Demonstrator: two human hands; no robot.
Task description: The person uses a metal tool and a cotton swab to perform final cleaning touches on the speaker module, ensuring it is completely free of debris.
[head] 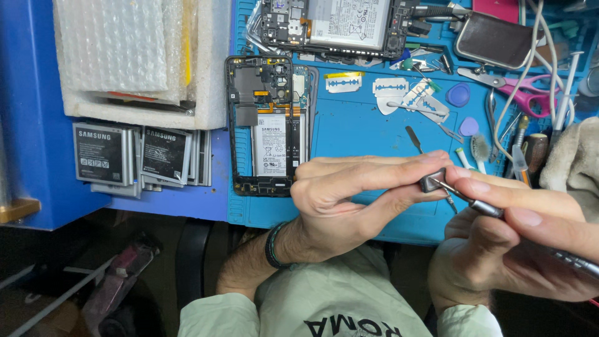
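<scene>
Near the front edge of the worktop (37,143), the left hand (349,200) is pinching a small grey metal part (432,181) between thumb and forefinger, holding it just above the blue repair mat (374,134). The right hand (518,243) is closing its fingers around a slim metal tool (493,209), gripping it like a pen, and the tool's thin tip is touching the part. Just to the left of the left hand, an opened phone (268,125) is lying face down on the mat with its battery and boards showing, and a second opened phone (340,25) is sitting at the mat's back edge. Razor blades (390,87) are lying toward the middle of the mat, with pink-handled scissors (530,93) and a brush (479,150) toward the right edge. On the left part of the worktop, flat batteries (134,156) are standing in a row in front of a foam tray of bubble wrap (137,56).
</scene>
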